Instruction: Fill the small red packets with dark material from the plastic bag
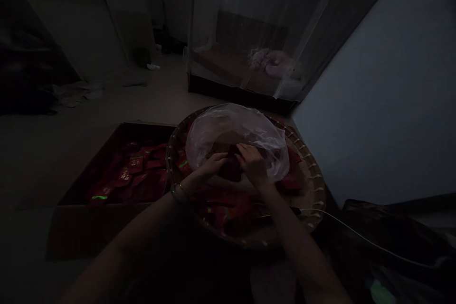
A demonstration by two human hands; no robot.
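Both hands meet over an open clear plastic bag (237, 116), which sits on a round woven bamboo tray (317, 178). Between them is a small dark red packet (231, 171). My left hand (215, 162), with bracelets at the wrist, grips its left side. The fingers of my right hand (252, 162) are curled over its right side and top edge. Brownish loose contents seem to lie inside the bag, too dark to make out. More red packets (228, 206) lie on the tray around the bag.
Left of the tray stands an open cardboard box (103, 213) holding several red packets (136, 164). A white cable (342, 218) runs from a dark handle on the tray toward the right. Behind is a netted bed (228, 80); a pale wall (384, 104) rises at right.
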